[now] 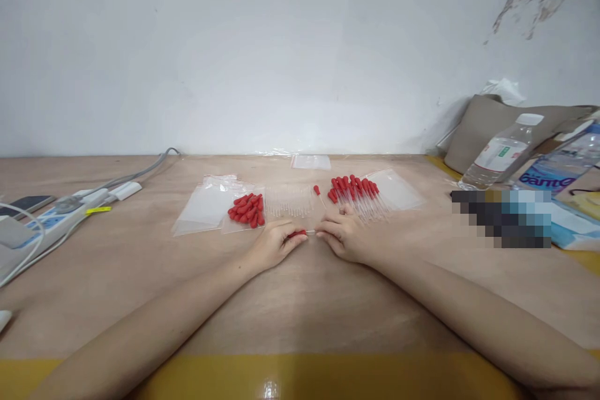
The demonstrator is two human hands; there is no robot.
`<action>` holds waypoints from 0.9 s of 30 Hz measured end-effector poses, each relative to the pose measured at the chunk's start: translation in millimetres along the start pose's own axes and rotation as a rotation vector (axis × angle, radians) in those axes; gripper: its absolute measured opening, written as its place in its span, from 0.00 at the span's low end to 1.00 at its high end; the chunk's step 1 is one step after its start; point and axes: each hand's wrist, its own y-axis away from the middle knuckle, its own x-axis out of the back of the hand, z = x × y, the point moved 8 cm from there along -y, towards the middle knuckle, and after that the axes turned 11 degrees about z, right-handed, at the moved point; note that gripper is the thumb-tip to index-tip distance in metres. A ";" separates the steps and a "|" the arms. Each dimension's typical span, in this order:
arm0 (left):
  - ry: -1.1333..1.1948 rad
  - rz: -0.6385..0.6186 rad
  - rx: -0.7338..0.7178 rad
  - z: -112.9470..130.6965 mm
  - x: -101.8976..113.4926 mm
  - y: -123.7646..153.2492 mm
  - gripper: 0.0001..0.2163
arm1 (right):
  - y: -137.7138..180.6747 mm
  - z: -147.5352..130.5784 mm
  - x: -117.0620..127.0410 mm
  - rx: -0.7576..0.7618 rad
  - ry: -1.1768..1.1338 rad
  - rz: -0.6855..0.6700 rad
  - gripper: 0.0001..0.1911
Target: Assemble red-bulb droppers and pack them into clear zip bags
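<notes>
My left hand (279, 242) is closed on a red rubber bulb (299, 234), its mouth pointing right. My right hand (344, 234) pinches a thin glass dropper tube (311, 232), whose end meets the bulb or sits just at it. Behind my hands lies a row of bare glass tubes (288, 200). A heap of loose red bulbs (246, 210) rests on a clear plastic bag to the left. Droppers with red bulbs fitted (359, 187) are gathered to the right, and a single dropper (317, 190) lies apart from them.
Clear zip bags lie left (199, 206) and right (396, 189), with a small bag (310, 162) near the wall. A power strip (60, 215) with cables and a phone (28, 205) are at left. Water bottles (499, 153) and a grey-brown bag (469, 131) stand at right.
</notes>
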 end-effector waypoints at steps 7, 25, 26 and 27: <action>-0.028 -0.043 -0.068 5.7 -2.8 2.4 0.11 | -7.1 -12.9 -0.6 -0.024 0.054 -0.052 0.15; -0.070 0.066 -0.045 -10.0 10.2 -1.2 0.16 | -12.9 12.5 3.5 -0.263 0.036 -0.207 0.11; -0.070 0.065 -0.011 -12.3 10.9 -1.2 0.17 | -12.4 26.7 5.9 -0.367 0.060 -0.196 0.12; -0.069 0.057 0.013 -13.9 10.7 -1.0 0.17 | -11.7 41.9 8.6 -0.478 0.091 -0.177 0.13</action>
